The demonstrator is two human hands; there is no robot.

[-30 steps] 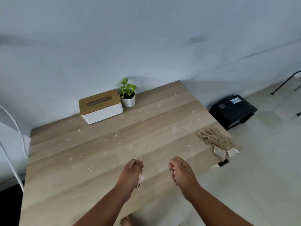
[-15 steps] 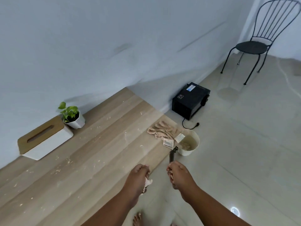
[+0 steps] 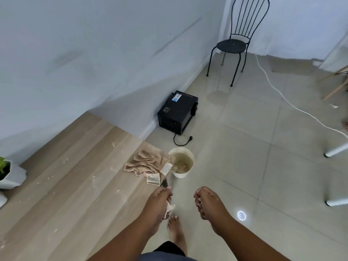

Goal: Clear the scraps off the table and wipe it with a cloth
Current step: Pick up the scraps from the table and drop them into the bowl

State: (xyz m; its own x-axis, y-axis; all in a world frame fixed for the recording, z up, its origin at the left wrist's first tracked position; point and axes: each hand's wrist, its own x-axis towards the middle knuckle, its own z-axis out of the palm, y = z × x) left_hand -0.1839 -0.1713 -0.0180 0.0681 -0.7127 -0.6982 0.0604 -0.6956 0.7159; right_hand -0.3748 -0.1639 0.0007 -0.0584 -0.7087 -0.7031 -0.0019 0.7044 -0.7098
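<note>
Both hands are curled closed just past the table's (image 3: 79, 166) front edge. The left hand (image 3: 160, 201) grips a pale scrap (image 3: 170, 208) whose end pokes out below the fingers. The right hand (image 3: 207, 201) is fisted with small pale bits showing between the fingers, though what it holds is too small to tell for sure.

A white bucket (image 3: 181, 173) stands on the floor just beyond the table's right corner, with scraps already inside. It looks like the drop point, and both hands are still short of it. Letting go early would scatter the pieces on the tiles, and the loose end in the left hand could slip out first.

On the table corner nearest the bucket lies a crumpled beige cloth (image 3: 147, 162) with two small paper packets (image 3: 153, 179) at its edge and a dark object (image 3: 164, 183) I cannot identify. A forearm sweeping toward the bucket could brush these off the edge.

Crumbs (image 3: 113, 145) still speckle the table farther from the bucket, so wiping before they are gathered would only smear them about.
</note>
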